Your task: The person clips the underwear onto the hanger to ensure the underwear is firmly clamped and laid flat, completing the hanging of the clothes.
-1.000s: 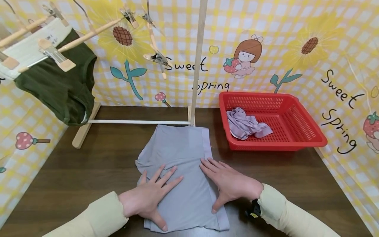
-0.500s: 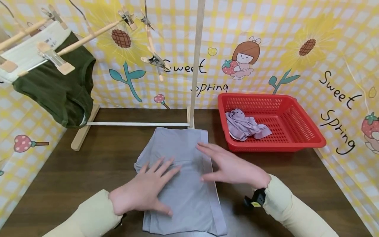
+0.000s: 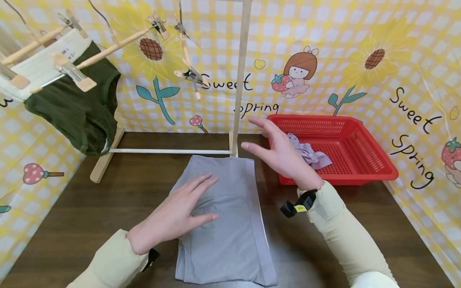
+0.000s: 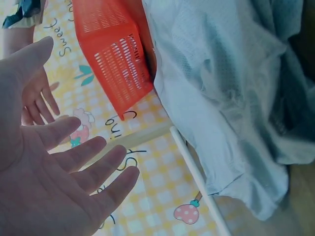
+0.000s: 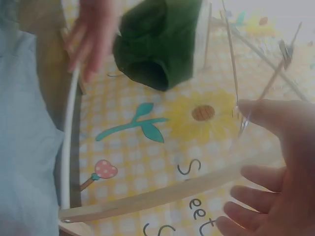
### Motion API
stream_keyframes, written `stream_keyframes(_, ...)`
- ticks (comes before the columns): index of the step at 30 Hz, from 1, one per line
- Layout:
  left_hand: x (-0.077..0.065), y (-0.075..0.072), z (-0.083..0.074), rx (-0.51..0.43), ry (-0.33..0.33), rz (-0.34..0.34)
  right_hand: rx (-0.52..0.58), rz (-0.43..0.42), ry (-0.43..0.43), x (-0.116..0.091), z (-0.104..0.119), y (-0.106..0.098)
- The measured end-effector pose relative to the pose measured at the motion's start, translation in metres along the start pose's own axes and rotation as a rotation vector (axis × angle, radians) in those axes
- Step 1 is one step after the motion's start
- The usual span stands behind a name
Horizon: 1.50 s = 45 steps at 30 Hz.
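Note:
Grey underpants (image 3: 227, 240) lie flattened on the dark wooden table, their waistband along the right side. My left hand (image 3: 174, 214) is over their left part, fingers spread, holding nothing. In the left wrist view that palm (image 4: 54, 182) shows with its fingers extended and the underpants well beyond them. My right hand (image 3: 281, 152) is lifted beside the upright wooden post, fingers loosely extended, and overlaps the left corner of the red plastic basket (image 3: 342, 176). A crumpled lilac cloth (image 3: 313, 156) lies inside the basket, partly hidden by this hand. The right wrist view shows those fingers (image 5: 256, 196) apart from anything.
Dark green briefs (image 3: 83, 104) with a white waistband hang at the upper left from a wooden clip hanger (image 3: 115, 41). More clips (image 3: 191, 76) dangle near the upright post (image 3: 241, 76). A white bar (image 3: 169, 151) crosses low behind the underpants. Patterned cloth (image 3: 212, 24) covers the back.
Both hands have risen off the grey underpants. My right hand has moved up and away toward the post and basket; my left has lifted slightly above the fabric. The underpants lie nearly unchanged.

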<state>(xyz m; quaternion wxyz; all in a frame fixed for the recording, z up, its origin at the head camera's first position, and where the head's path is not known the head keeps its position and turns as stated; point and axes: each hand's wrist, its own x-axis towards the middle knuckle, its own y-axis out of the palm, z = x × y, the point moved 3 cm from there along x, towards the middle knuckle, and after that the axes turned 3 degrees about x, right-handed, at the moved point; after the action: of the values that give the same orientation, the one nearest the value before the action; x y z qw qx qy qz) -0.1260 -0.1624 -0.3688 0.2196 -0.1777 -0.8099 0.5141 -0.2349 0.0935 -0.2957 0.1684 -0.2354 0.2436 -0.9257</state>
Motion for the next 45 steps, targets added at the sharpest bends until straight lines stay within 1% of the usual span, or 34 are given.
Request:
stream_keyframes(2,-0.002,0.003,0.001,-0.016,-0.018,-0.004,0.055,-0.039,0.047,0.01,-0.001,-0.002)
stream_keyframes(6,-0.006,0.006,0.003,-0.025,-0.03,-0.016,0.149,-0.097,0.09,0.034,0.0,-0.003)
stream_keyframes(8,-0.007,0.007,0.004,-0.028,-0.027,-0.02,0.199,-0.108,0.089,0.048,0.0,-0.003)
stream_keyframes(10,-0.008,0.009,0.005,-0.029,-0.029,-0.017,0.234,-0.11,0.106,0.061,0.0,-0.001)
stream_keyframes(14,-0.007,0.01,0.007,-0.045,-0.031,-0.025,0.259,-0.126,0.138,0.083,-0.001,0.001)
stream_keyframes(16,-0.007,0.009,0.008,-0.057,-0.032,-0.038,0.291,-0.144,0.134,0.092,-0.002,0.003)
stream_keyframes(19,-0.006,0.007,0.007,-0.074,-0.032,-0.055,0.363,-0.174,0.1,0.103,-0.004,0.005)
stream_keyframes(22,-0.006,0.003,0.006,-0.086,-0.032,-0.069,0.439,-0.201,0.055,0.109,-0.008,0.008)
stream_keyframes(25,-0.007,-0.001,0.004,-0.098,-0.034,-0.094,0.474,-0.226,0.043,0.112,-0.011,0.012)
stream_keyframes(28,-0.008,-0.008,0.002,-0.102,-0.036,-0.128,0.483,-0.244,0.041,0.113,-0.013,0.016)
stream_keyframes(33,-0.008,-0.021,-0.004,-0.096,-0.031,-0.177,0.464,-0.26,0.049,0.113,-0.015,0.016)
stream_keyframes(36,-0.007,-0.033,-0.009,-0.081,-0.017,-0.216,0.456,-0.269,0.054,0.115,-0.017,0.015)
stream_keyframes(38,-0.005,-0.043,-0.011,-0.063,0.0,-0.252,0.453,-0.282,0.058,0.116,-0.019,0.015)
stream_keyframes(40,-0.002,-0.056,-0.013,-0.039,0.012,-0.296,0.455,-0.302,0.043,0.116,-0.02,0.015)
stream_keyframes(45,0.006,-0.096,-0.016,0.015,0.036,-0.429,0.467,-0.362,0.013,0.116,-0.021,0.018)
